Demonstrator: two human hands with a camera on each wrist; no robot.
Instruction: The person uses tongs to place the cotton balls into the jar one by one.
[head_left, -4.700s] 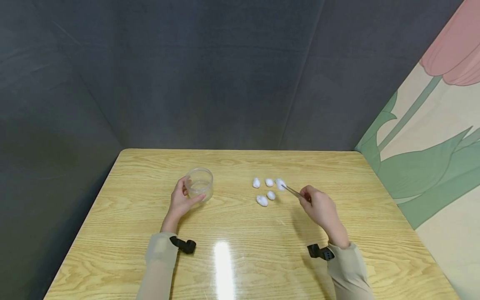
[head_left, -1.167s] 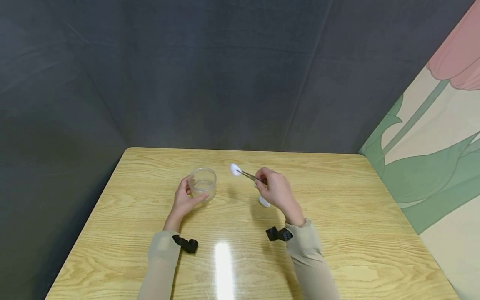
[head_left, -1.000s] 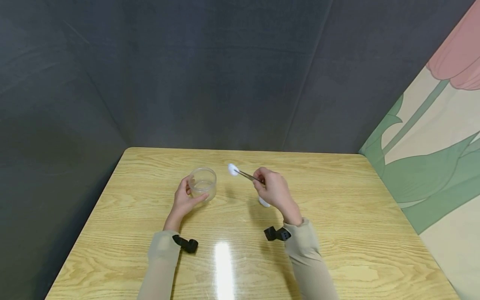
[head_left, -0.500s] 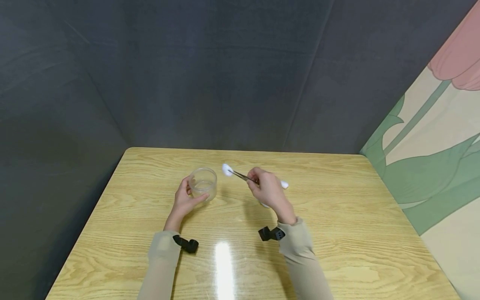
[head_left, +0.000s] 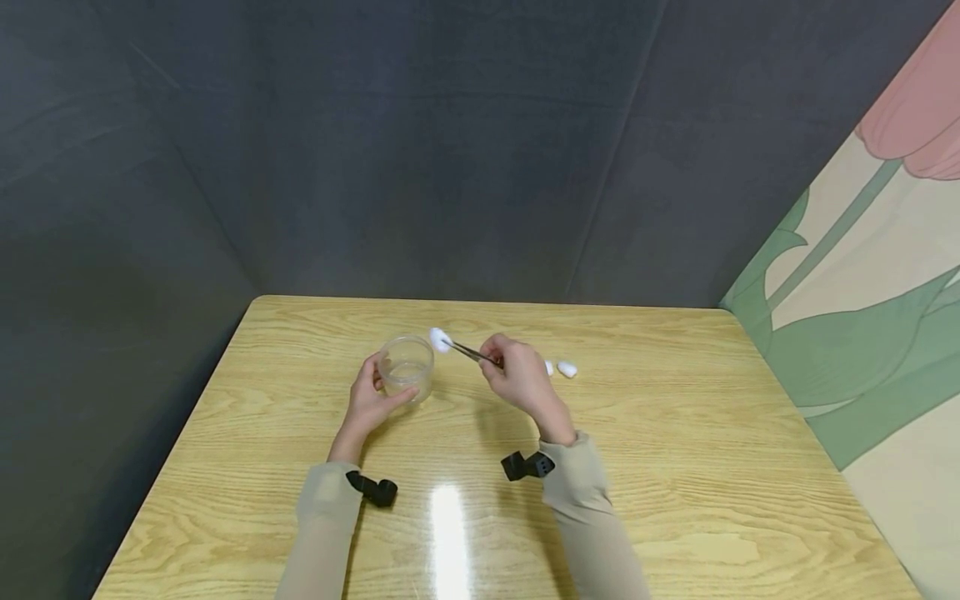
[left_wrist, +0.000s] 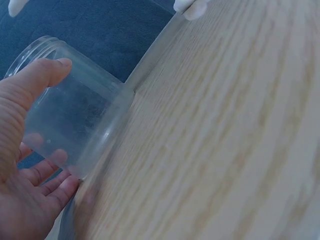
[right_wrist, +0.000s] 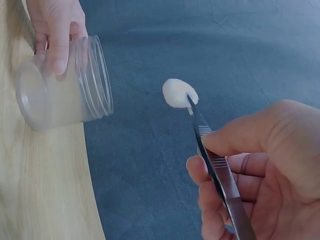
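My left hand (head_left: 367, 404) grips a clear round plastic jar (head_left: 406, 371) that stands upright on the table with its mouth open. In the left wrist view the thumb lies along the jar's near wall (left_wrist: 75, 105) and the other fingers curl round the far side. My right hand (head_left: 517, 375) pinches metal tweezers (right_wrist: 227, 187) between thumb and fingers. A white cotton ball (right_wrist: 177, 93) sits between the tweezer tips, raised above the table. In the head view this cotton ball (head_left: 440, 340) is just right of the jar's rim, apart from it.
Beyond my right hand, cotton balls (head_left: 567, 369) lie on the wooden table (head_left: 675, 467); the hand hides others. A dark cloth wall (head_left: 450, 150) stands behind the table's far edge. A flower-patterned wall (head_left: 862, 333) borders the right side.
The tweezers have lifted the rightmost cotton ball off the table. My right hand has carried it left, close to the jar, uncovering cotton balls behind it. My left hand still holds the jar.
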